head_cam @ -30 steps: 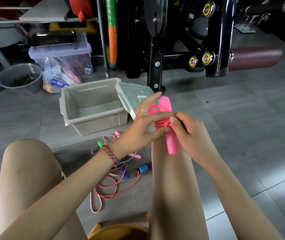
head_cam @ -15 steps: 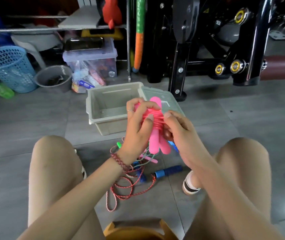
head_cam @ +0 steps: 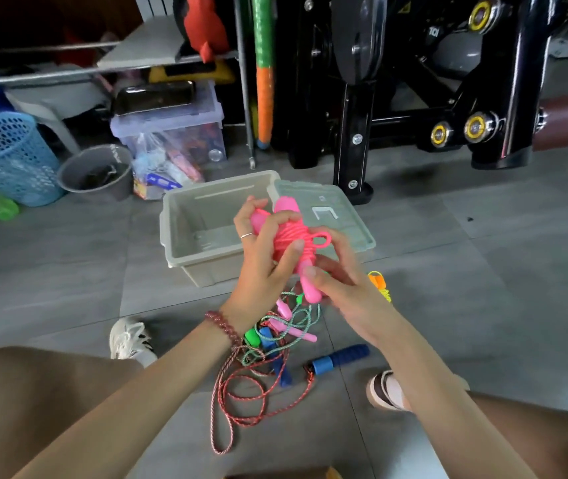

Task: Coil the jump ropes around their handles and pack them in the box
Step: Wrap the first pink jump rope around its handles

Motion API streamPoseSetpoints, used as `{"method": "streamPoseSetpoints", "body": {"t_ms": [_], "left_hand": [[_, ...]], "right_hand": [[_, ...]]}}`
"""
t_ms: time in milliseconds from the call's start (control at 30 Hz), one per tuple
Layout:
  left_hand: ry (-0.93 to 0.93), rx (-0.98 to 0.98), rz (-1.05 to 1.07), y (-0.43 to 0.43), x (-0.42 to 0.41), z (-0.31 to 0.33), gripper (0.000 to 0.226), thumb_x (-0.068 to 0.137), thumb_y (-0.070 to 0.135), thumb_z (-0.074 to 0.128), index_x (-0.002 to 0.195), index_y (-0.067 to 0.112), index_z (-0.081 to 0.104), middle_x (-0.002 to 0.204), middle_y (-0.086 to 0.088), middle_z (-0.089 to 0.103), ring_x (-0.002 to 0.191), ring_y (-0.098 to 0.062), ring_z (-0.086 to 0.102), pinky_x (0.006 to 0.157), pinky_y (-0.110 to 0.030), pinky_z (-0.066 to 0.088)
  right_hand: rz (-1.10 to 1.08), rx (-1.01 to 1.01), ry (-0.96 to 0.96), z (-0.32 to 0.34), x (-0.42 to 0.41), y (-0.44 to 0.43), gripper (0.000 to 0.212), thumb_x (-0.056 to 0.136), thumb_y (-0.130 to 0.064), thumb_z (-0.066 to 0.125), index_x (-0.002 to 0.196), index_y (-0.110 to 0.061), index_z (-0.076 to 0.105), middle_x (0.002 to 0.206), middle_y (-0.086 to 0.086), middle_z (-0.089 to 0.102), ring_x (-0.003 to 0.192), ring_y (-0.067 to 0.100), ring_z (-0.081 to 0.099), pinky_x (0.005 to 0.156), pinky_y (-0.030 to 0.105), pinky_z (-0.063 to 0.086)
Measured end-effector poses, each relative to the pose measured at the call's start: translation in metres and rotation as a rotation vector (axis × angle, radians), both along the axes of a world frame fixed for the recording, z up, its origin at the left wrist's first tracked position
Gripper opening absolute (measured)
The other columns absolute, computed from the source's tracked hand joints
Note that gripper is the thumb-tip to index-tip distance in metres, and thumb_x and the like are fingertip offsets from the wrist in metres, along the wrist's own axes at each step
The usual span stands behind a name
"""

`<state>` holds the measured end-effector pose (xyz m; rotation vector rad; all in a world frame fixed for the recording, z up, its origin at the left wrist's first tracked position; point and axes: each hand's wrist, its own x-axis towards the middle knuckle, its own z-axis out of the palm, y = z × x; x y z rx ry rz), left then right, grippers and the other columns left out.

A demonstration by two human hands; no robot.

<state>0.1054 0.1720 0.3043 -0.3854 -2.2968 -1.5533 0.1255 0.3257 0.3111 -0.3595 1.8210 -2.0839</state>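
Pink jump rope (head_cam: pixel 291 243), coiled round its handles, is clenched in the left hand (head_cam: pixel 261 261). The right hand (head_cam: pixel 341 288) pinches its lower end, apparently securing the last loop. The next move is probably lowering it into the box (head_cam: pixel 206 267) just behind the grip.

The coiled jump rope (head_cam: pixel 291 238) is held above the floor (head_cam: pixel 482 271), with the left hand (head_cam: pixel 261 264) at its nine o'clock and the right hand (head_cam: pixel 344 292) at its five. The box (head_cam: pixel 203 269) sits behind it, with the lid (head_cam: pixel 341 216) at the box's three o'clock. Loose jump ropes (head_cam: pixel 265 354) lie on the floor at the hands' six o'clock. The basket (head_cam: pixel 6 157), bucket (head_cam: pixel 103 172) and storage bin (head_cam: pixel 172 136) stand at the box's ten to twelve, and the exercise machine (head_cam: pixel 396 98) at its one.
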Motion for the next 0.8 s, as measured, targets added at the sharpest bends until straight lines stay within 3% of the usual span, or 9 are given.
{"method": "streamPoseSetpoints", "body": {"t_ms": [100,133,233,300,400,467,533,667,800], "left_hand": [[-0.11,-0.128,-0.201,0.015,-0.024,-0.026,0.042,0.093,0.023,0.058,0.133,0.025,0.044,0.147,-0.007,0.011,0.133,0.017,0.01,0.104,-0.011,0.032],[-0.141,-0.21,-0.251,0.02,-0.032,-0.037,0.05,0.091,0.022,0.059,0.137,0.025,0.04,0.15,-0.004,0.01,0.132,0.019,0.009,0.105,-0.01,0.029],[-0.235,-0.312,-0.333,0.045,-0.049,-0.068,0.058,0.091,0.014,0.061,0.143,0.024,0.037,0.147,0.006,0.029,0.135,0.006,0.024,0.108,-0.033,0.038],[-0.312,-0.287,-0.37,0.065,-0.055,-0.088,0.046,0.091,0.006,0.056,0.133,0.022,0.047,0.124,0.013,0.055,0.119,0.003,0.048,0.102,-0.037,0.043],[-0.437,-0.299,-0.426,0.087,-0.063,-0.117,0.025,0.089,0.018,0.049,0.106,0.033,0.06,0.096,0.019,0.067,0.099,-0.003,0.062,0.094,-0.037,0.049],[-0.509,-0.362,-0.442,0.097,-0.072,-0.137,0.026,0.086,0.022,0.045,0.091,0.041,0.062,0.092,0.023,0.067,0.093,0.0,0.063,0.091,-0.035,0.05],[-0.562,-0.397,-0.444,0.102,-0.078,-0.155,0.028,0.088,0.018,0.046,0.088,0.042,0.062,0.09,0.025,0.067,0.091,0.002,0.063,0.089,-0.031,0.051],[-0.613,-0.401,-0.419,0.097,-0.082,-0.181,0.032,0.092,0.006,0.049,0.089,0.035,0.064,0.088,0.023,0.068,0.09,0.004,0.063,0.084,-0.02,0.048],[-0.682,-0.377,-0.384,0.079,-0.084,-0.192,0.032,0.093,0.008,0.049,0.089,0.035,0.064,0.09,0.018,0.068,0.09,0.004,0.063,0.076,-0.011,0.046]], "right_hand": [[-0.231,0.062,0.026,-0.032,-0.018,0.027,0.051,0.079,-0.01,0.071,0.118,-0.034,0.049,0.11,0.004,0.063,0.087,0.009,0.063,0.067,0.022,0.05],[-0.319,0.078,-0.018,-0.049,-0.025,0.039,0.053,0.078,-0.004,0.071,0.117,-0.032,0.049,0.109,0.004,0.062,0.082,0.008,0.063,0.064,0.022,0.051],[-0.592,0.118,-0.191,-0.1,-0.045,0.079,0.05,0.068,-0.003,0.072,0.11,-0.017,0.048,0.093,-0.002,0.06,0.061,0.003,0.06,0.057,0.027,0.051],[-0.777,0.136,-0.23,-0.141,-0.058,0.109,0.03,0.067,-0.003,0.068,0.091,-0.01,0.05,0.078,0.0,0.053,0.05,-0.002,0.052,0.05,0.02,0.046],[-0.923,0.351,-0.255,-0.215,-0.085,0.155,0.01,0.064,-0.012,0.059,0.06,-0.012,0.051,0.054,0.002,0.045,0.043,0.005,0.042,0.038,0.025,0.038],[-0.923,0.561,-0.348,-0.274,-0.097,0.184,0.028,0.064,-0.033,0.06,0.064,-0.005,0.057,0.053,0.005,0.051,0.044,0.013,0.047,0.038,0.035,0.041],[-0.886,0.697,-0.422,-0.325,-0.105,0.206,0.044,0.06,-0.047,0.053,0.076,-0.007,0.062,0.065,0.011,0.06,0.051,0.022,0.056,0.046,0.029,0.042],[-0.724,0.842,-0.394,-0.432,-0.127,0.241,0.045,0.064,-0.045,0.047,0.093,-0.016,0.065,0.089,0.003,0.065,0.084,0.02,0.065,0.072,0.035,0.055],[-0.548,1.055,-0.419,-0.373,-0.126,0.215,0.046,0.076,-0.021,0.056,0.122,-0.015,0.055,0.119,0.011,0.061,0.114,0.034,0.053,0.094,0.042,0.046]]}}
